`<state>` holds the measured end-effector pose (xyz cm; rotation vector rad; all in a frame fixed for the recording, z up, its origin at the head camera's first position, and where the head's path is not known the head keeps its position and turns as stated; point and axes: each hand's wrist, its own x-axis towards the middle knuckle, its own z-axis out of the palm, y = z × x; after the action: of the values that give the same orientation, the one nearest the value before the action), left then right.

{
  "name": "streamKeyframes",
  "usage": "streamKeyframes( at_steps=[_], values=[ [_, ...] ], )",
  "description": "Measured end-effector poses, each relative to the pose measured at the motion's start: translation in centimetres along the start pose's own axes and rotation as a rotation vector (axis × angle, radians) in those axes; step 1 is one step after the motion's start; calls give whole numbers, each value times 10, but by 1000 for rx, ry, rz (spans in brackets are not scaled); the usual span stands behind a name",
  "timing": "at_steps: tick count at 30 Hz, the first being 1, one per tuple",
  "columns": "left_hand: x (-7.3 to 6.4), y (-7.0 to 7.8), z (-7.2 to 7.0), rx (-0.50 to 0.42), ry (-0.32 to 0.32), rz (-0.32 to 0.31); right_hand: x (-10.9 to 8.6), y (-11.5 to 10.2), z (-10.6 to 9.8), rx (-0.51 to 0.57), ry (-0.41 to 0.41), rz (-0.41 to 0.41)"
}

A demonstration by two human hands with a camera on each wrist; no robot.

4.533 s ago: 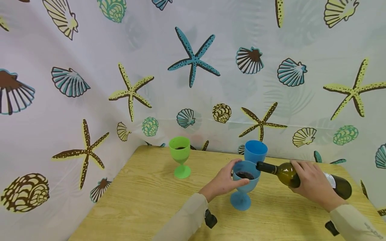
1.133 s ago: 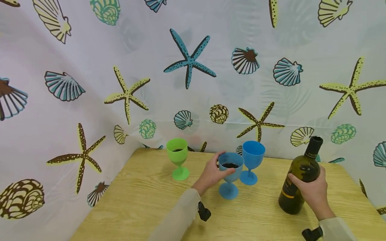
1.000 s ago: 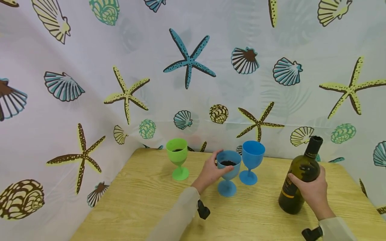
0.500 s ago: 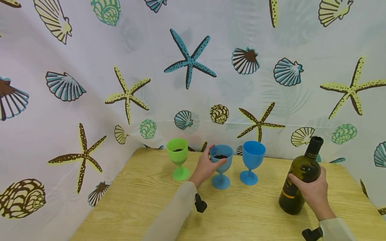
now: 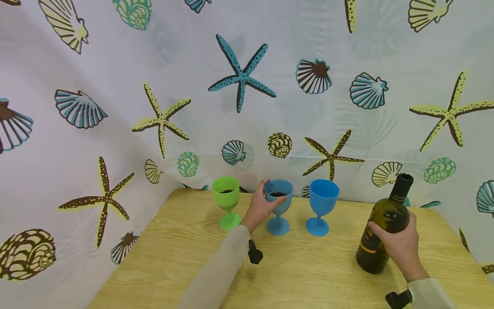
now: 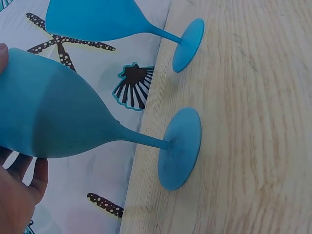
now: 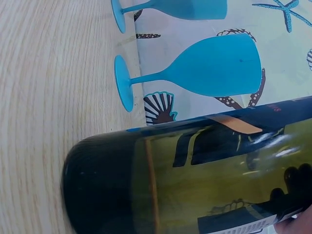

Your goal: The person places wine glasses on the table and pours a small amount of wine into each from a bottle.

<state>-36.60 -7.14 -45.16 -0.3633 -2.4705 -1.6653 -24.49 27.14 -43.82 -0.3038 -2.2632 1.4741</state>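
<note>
My left hand (image 5: 259, 208) grips the bowl of a paler blue goblet (image 5: 284, 207), thumb across its front and fingers round the far side. Dark liquid shows inside that goblet, and its foot is at the tabletop. Just right of it stands a brighter blue goblet (image 5: 323, 198), with no liquid visible. To the left, beyond my left hand, is a green goblet (image 5: 227, 198) with dark liquid in it. My right hand (image 5: 401, 244) holds a dark green wine bottle (image 5: 380, 227) round its body; the bottle is upright with a slight lean, its mouth uncovered.
The wooden table (image 5: 301, 274) ends at a white curtain (image 5: 270, 111) printed with shells and starfish, close behind the goblets. The curtain also runs along the left side. Black wrist cameras sit on both cuffs.
Earlier, the bottle was tipped at the paler goblet; it now stands upright at the right. My left hand has carried the goblet left and back, into line between the other two.
</note>
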Motion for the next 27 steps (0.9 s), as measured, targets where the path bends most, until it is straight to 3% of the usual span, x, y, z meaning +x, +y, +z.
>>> streamKeyframes(
  at_steps=[27],
  values=[
    [11,-6,-7,26,53,-25,0,2,-1,-2,-4,-14]
  ],
)
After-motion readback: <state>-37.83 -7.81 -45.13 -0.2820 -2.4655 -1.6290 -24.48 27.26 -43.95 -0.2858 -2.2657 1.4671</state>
